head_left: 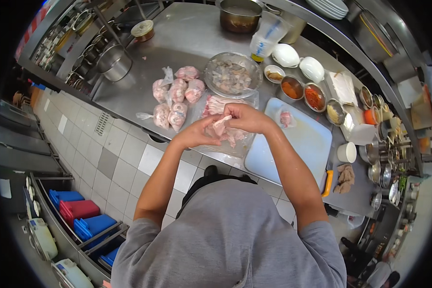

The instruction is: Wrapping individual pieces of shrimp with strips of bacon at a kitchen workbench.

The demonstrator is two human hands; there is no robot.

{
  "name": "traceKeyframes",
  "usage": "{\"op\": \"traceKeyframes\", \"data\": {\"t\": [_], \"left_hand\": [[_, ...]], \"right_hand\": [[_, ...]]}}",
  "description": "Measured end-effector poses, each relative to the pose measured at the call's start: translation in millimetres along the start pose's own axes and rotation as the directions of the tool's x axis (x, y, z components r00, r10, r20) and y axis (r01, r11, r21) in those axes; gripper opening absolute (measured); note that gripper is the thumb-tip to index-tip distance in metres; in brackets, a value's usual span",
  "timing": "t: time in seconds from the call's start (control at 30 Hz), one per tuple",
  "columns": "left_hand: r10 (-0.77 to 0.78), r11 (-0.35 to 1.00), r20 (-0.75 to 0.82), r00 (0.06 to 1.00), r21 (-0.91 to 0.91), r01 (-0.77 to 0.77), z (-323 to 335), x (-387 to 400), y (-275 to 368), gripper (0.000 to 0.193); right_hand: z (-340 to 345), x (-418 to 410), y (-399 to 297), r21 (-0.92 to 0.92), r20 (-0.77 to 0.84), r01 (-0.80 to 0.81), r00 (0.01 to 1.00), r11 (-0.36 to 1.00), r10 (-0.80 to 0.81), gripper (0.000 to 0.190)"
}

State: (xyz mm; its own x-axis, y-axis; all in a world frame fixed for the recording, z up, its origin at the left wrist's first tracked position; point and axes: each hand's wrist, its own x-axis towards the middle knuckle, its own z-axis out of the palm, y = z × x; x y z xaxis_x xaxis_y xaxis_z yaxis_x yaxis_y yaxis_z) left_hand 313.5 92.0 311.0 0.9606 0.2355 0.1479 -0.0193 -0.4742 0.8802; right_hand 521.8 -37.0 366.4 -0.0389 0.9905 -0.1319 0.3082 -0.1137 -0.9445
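Both hands are over a clear plastic sheet near the front edge of the steel counter. My right hand pinches a pale piece of raw meat. My left hand curves around the other side of it, thumb and fingers apart, seemingly with thin clear plastic about the meat. Raw sliced meat lies on the sheet just beyond my hands. Several tied plastic bags of meat are grouped to the left. A small piece of meat in plastic rests on the pale blue cutting board at the right.
Behind the sliced meat stands a metal bowl of raw pieces. Bowls of orange food and shredded carrot line the right back. An orange-handled tool and a brown cloth lie right of the board. A large pot stands at the back.
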Motion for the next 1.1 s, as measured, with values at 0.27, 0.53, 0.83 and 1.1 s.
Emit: {"op": "traceKeyframes", "data": {"t": [0.27,0.53,0.83,1.1], "left_hand": [[-0.045,0.789,0.377,0.925,-0.554,0.264,90,75,25,0.021],[-0.202,0.576,0.570,0.797,-0.589,0.567,222,89,36,0.026],[-0.443,0.700,0.373,0.815,-0.424,0.575,281,104,25,0.056],[-0.506,0.780,0.474,0.721,-0.106,0.617,246,96,42,0.041]], "right_hand": [[-68,-116,-5,0.276,-0.198,-0.096,0.968,0.956,0.154,0.014],[-90,-223,84,0.441,-0.573,-0.181,0.697,0.879,0.431,0.015],[-98,-213,216,-0.096,-0.836,-0.647,0.465,0.756,0.291,0.020],[-107,-224,222,-0.242,-0.959,-0.724,0.278,0.646,-0.048,0.027]]}}
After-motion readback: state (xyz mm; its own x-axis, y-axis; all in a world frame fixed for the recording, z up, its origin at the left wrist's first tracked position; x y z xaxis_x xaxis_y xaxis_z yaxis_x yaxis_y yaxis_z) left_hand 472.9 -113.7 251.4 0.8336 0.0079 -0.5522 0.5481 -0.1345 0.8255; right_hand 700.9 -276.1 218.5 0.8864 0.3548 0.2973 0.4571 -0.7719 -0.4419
